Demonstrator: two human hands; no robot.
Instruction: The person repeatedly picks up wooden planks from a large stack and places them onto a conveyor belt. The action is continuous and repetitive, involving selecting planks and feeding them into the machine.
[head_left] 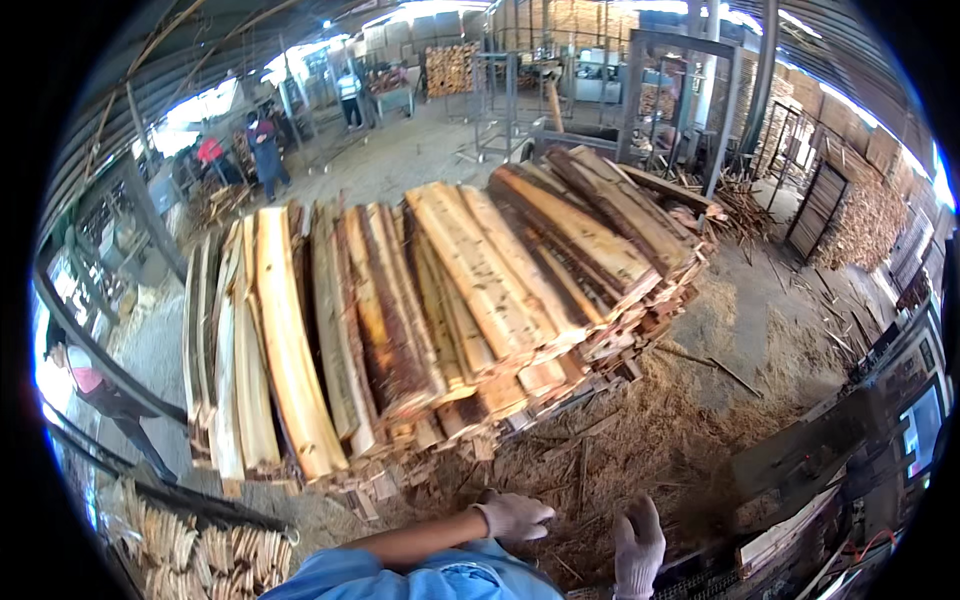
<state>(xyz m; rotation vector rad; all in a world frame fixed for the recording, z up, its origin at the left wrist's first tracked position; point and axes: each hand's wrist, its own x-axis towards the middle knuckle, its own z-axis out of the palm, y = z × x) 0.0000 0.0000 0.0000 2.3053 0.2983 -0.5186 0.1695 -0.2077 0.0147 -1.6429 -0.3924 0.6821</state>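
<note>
Both of my hands wear pale knit gloves and hold nothing that I can see. My left hand (516,517) is in front of my body, its fingers loosely stretched toward the right. Farther right, my right hand (639,548) points away from me, with a gap between thumb and fingers. Beyond them lies a large stack of rough wooden slabs (480,270), some pale and some edged with dark bark. The left hand is nearest to the stack's near edge but apart from it. Beside the right hand, a board (788,532) lies on a dark machine (800,455).
Bark scraps and sawdust (690,430) cover the floor between stack and machine. Bundled wood strips (215,560) stand at lower left. A metal frame (685,100) rises behind the stack. People (263,155) stand at the far left, and another person (110,395) is at the left edge.
</note>
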